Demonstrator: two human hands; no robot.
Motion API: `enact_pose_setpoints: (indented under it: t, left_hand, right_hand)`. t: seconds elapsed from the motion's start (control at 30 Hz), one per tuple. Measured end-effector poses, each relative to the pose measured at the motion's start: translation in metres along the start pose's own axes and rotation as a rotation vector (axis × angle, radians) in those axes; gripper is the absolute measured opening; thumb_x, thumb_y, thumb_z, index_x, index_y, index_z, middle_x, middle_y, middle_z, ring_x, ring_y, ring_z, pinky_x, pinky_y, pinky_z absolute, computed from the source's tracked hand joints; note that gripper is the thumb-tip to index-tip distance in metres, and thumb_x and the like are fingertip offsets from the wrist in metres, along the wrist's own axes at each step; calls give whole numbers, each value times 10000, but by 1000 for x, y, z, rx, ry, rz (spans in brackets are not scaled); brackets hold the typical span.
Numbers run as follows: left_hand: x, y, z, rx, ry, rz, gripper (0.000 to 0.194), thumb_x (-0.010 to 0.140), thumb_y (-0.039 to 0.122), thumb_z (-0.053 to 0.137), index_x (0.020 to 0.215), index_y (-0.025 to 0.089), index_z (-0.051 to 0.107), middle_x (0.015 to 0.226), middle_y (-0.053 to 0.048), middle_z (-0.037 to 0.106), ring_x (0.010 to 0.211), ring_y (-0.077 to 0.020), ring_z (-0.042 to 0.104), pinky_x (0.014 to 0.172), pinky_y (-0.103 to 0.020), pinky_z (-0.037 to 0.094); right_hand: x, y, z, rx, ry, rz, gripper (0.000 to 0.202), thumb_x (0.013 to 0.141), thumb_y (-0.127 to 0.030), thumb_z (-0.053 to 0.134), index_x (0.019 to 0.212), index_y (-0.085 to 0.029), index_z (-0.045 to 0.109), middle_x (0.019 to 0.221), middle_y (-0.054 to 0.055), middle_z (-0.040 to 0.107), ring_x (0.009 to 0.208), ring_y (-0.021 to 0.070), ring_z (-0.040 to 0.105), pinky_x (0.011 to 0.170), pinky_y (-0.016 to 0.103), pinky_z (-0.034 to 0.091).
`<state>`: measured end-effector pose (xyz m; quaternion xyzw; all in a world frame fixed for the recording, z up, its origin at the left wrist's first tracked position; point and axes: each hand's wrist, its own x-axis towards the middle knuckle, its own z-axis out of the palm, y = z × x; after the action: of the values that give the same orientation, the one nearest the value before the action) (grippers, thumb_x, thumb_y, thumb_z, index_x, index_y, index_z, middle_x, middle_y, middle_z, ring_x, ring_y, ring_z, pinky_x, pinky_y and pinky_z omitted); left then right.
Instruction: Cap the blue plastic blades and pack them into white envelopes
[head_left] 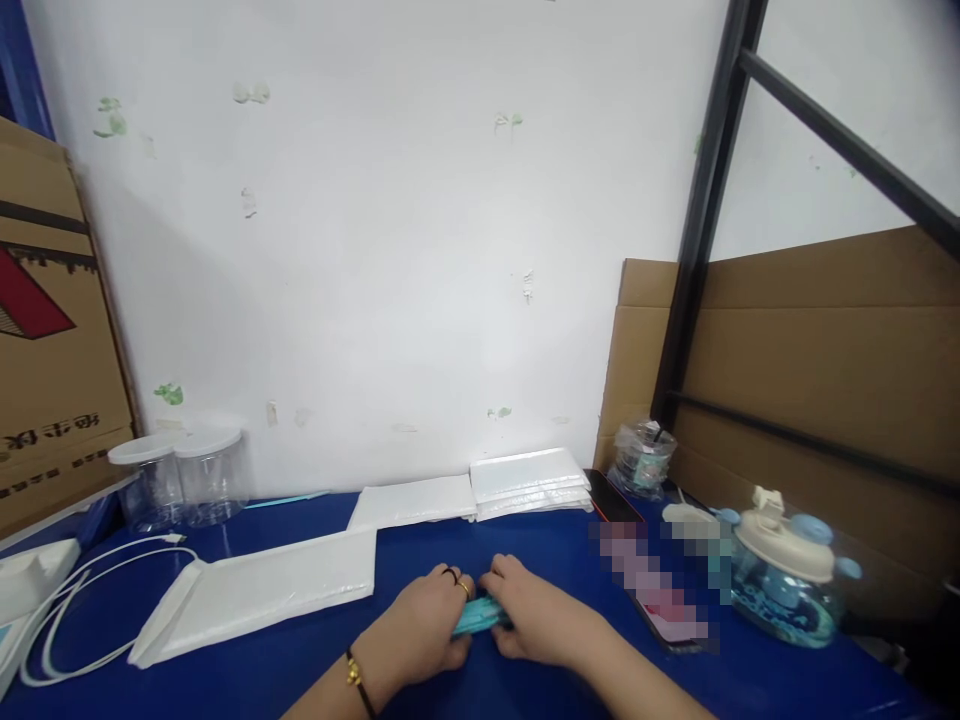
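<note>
Between my two hands, at the front middle of the blue table, is a small teal bundle (480, 614), narrow and flat-looking, its kind unclear because fingers cover both ends. My left hand (424, 625) is closed on its left end. Curled fingers of my right hand (541, 612) grip the right end. Beyond my left hand lies a white padded mailer (277, 585), with a flap at its left side. Farther back are another white mailer (416, 502) and a small stack of white mailers (529, 482).
Two clear lidded jars (210, 480) stand at the back left, near a white cable (52, 630). On the right are a phone (667, 610), a dark phone-like slab (613, 498), a plastic cup (642, 462) and a water bottle (787, 575). A black metal frame (686, 290) rises behind.
</note>
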<state>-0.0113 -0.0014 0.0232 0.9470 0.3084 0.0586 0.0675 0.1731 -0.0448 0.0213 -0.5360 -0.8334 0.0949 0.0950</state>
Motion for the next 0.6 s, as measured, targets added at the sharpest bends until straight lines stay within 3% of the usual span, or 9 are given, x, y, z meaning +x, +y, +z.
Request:
enact_pose_setpoints:
  t: [0.1, 0.23, 0.37, 0.47, 0.53, 0.6]
  left_hand:
    - [2, 15, 4, 28, -25, -29, 282, 730, 141, 453, 985, 133, 574, 971, -128, 619, 876, -254, 576, 808, -365, 465]
    - [3, 28, 7, 47, -66, -76, 340, 706, 114, 459, 1024, 74, 573, 1034, -178, 611, 944, -292, 573, 876, -404, 440]
    - [0, 31, 12, -15, 2, -140, 328, 694, 120, 489, 1010, 101, 574, 1045, -162, 614, 966, -290, 569, 876, -392, 426]
    - [1, 30, 16, -196, 140, -221, 278, 716, 155, 512, 987, 137, 571, 993, -127, 641, 921, -269, 593, 811, -348, 432]
    - [2, 31, 17, -389, 256, -249, 223, 731, 203, 540, 948, 163, 572, 922, -85, 659, 847, -239, 611, 729, -299, 433]
    - [5, 35, 16, -579, 385, -232, 164, 746, 271, 562, 877, 174, 575, 833, -45, 658, 760, -206, 606, 654, -267, 418]
  right_hand:
    - [1, -2, 4, -120, 4, -26, 296, 690, -144, 535, 985, -127, 550, 1016, 113, 538, 950, 250, 505, 838, 360, 437]
    - [2, -6, 11, -254, -24, -25, 339, 665, -171, 588, 994, -94, 565, 1005, 149, 590, 935, 291, 552, 791, 392, 466]
    - [3, -18, 6, -348, -64, -20, 349, 692, -221, 595, 1013, -83, 583, 960, 165, 650, 842, 309, 619, 711, 411, 494]
    - [0, -34, -23, -401, -62, -7, 321, 716, -197, 578, 1024, -108, 591, 932, 143, 676, 770, 296, 651, 652, 390, 504]
    - [-5, -46, -54, -425, -37, -14, 298, 704, -171, 596, 1000, -134, 611, 929, 129, 680, 797, 296, 652, 661, 379, 504]
    - [-13, -57, -90, -331, -3, -78, 408, 668, -273, 682, 1053, -162, 608, 980, 116, 671, 854, 296, 642, 705, 374, 505]
